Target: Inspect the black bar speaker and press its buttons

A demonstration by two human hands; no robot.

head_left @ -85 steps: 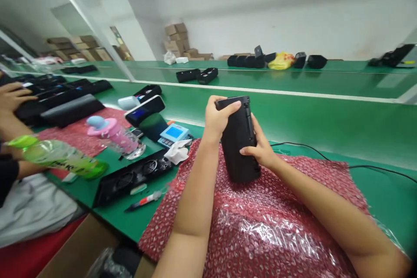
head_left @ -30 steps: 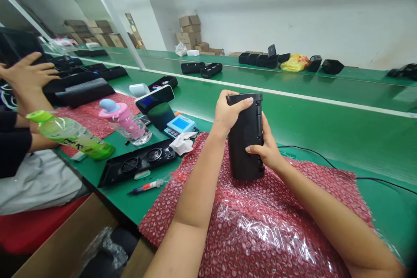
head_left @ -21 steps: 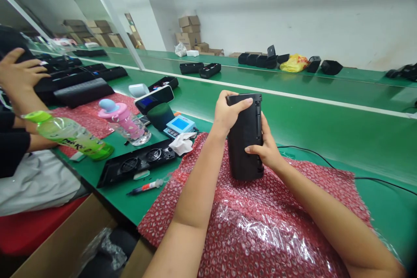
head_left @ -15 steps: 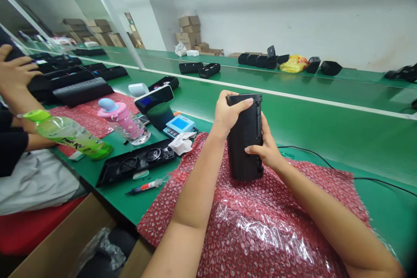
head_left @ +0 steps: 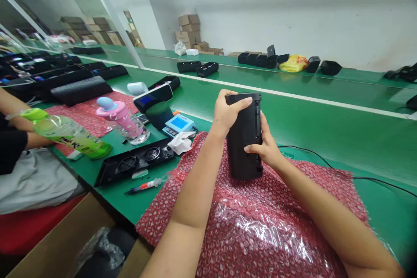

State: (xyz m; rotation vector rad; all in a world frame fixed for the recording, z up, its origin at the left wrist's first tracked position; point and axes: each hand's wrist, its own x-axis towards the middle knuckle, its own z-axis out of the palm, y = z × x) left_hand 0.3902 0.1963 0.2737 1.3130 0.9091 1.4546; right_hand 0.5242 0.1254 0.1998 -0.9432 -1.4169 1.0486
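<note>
A black speaker housing (head_left: 243, 139) stands on end over the red bubble wrap (head_left: 254, 221). My left hand (head_left: 230, 108) is closed around its upper left, the thumb lying across the face near the top. On the right edge, my right hand (head_left: 265, 144) grips it lower down, with the thumb pressed on the face and the other fingers behind the edge. The far side of the housing and the fingers there are hidden. A narrow recessed strip with notches runs down its right edge.
Left of the wrap lie a black panel with two round grilles (head_left: 137, 160), a syringe (head_left: 143, 186), a crumpled tissue (head_left: 181, 142) and a blue meter (head_left: 179, 125). Two bottles stand beyond, a green one (head_left: 71, 134) and a pink-lidded one (head_left: 124, 121). A black cable (head_left: 306, 150) runs right. A co-worker's arm (head_left: 16, 110) is at left.
My hands and the housing have hardly moved. At far left the co-worker's raised hand and the dark object at it have left that spot; the arm is lower.
</note>
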